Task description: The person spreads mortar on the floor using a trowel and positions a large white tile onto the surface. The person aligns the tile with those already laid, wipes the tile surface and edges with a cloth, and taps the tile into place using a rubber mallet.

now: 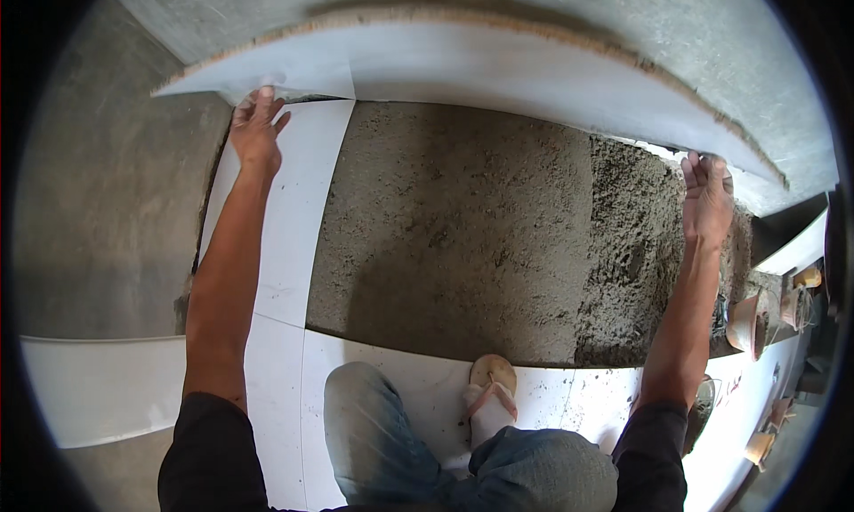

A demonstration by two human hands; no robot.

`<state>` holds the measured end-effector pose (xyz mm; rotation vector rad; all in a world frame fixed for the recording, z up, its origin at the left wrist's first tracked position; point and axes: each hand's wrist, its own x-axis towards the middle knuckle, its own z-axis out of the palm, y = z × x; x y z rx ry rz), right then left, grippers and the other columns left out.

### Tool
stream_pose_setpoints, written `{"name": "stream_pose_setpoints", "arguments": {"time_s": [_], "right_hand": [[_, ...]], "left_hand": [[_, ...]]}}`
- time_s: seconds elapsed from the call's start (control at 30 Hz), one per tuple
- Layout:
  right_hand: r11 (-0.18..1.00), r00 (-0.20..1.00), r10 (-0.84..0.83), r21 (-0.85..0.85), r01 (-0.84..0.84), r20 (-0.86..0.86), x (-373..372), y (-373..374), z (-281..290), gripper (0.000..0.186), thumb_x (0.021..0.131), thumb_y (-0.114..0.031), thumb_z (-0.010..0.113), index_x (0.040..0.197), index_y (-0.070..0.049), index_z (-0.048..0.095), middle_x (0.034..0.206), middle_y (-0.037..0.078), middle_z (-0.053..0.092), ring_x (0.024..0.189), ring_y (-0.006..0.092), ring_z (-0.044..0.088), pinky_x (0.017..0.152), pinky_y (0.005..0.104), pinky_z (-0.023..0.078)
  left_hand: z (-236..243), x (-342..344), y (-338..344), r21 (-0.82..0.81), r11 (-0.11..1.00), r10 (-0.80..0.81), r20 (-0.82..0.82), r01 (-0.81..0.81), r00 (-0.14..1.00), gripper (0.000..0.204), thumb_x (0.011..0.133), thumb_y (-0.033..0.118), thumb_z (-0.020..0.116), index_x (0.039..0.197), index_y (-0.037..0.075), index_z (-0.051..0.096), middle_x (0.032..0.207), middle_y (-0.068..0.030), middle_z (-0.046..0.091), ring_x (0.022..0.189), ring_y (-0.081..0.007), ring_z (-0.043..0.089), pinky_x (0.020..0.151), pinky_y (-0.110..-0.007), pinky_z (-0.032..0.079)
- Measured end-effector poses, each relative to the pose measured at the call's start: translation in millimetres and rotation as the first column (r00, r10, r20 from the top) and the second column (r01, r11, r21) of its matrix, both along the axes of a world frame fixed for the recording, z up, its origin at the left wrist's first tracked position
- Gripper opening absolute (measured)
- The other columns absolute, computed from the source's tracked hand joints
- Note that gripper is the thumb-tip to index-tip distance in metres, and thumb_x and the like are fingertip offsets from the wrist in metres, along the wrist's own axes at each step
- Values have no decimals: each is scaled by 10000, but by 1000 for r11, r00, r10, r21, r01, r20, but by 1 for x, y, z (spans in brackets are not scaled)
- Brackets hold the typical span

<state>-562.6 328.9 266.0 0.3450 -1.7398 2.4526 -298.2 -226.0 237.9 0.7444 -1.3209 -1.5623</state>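
Over the wet mortar bed (463, 227), a big white tile (498, 67) is gripped at both ends by closed fingers of the left hand (256, 129) and right hand (707, 196); dropped unevenly, a corner could be chipped.

Floor (107, 201) of grey concrete, rough mortar bed (463, 236) spread across it, laid white tiles (294, 218) along its left and near edges, small pots (752, 321) at right.

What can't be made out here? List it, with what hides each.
Head view only:
- Far edge of the large white tile: hidden, the tile is tilted.
- Left hand and right hand fingertips: curled behind the tile edge.
- Small tools at right: distorted by the fisheye rim.
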Motion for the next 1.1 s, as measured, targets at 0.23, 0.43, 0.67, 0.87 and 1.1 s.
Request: {"name": "stream_pose_setpoints", "arguments": {"time_s": [0.23,0.43,0.67,0.87,1.1], "right_hand": [[876,914,-388,259,406,-121,-47,-68,-37,610,779,-305,809,1162,53,497,991,143,615,836,179,620,708,308,571],[818,861,-457,272,506,-224,-59,-75,-53,448,806,-318,788,1007,47,626,896,107,660,755,138,611,685,261,523],[825,887,-415,327,460,-203,-68,-77,-75,444,869,-349,717,1105,24,670,875,67,681,840,114,605,732,242,496],[816,949,-211,492,303,-234,-75,-58,-67,348,914,-373,651,989,-36,687,848,60,663,832,129,602,713,286,514],[853,953,-169,448,269,-250,-67,-52,-45,358,928,-347,636,1036,-7,674,891,75,665,872,137,586,786,284,489]], "left_hand": [[-23,-65,-25,-134,991,15,134,3,991,773,825,318,760,1329,-131,383,1199,-196,564,1101,-306,594,820,-393,566],[-32,-69,-41,-188,982,62,164,-30,984,665,812,325,773,1247,-100,505,1131,-146,614,1050,-246,607,782,-355,549],[-33,-67,-49,-242,970,39,264,27,964,489,867,364,708,1117,-44,603,1062,-103,636,996,-198,614,807,-358,536],[-36,-64,-57,-349,914,-126,243,208,962,386,938,331,620,1015,-47,609,984,-124,655,916,-185,638,807,-335,540],[-23,-67,-41,-425,895,-58,182,132,982,345,950,315,605,905,-28,602,869,-101,658,850,-165,647,833,-314,539]]}}
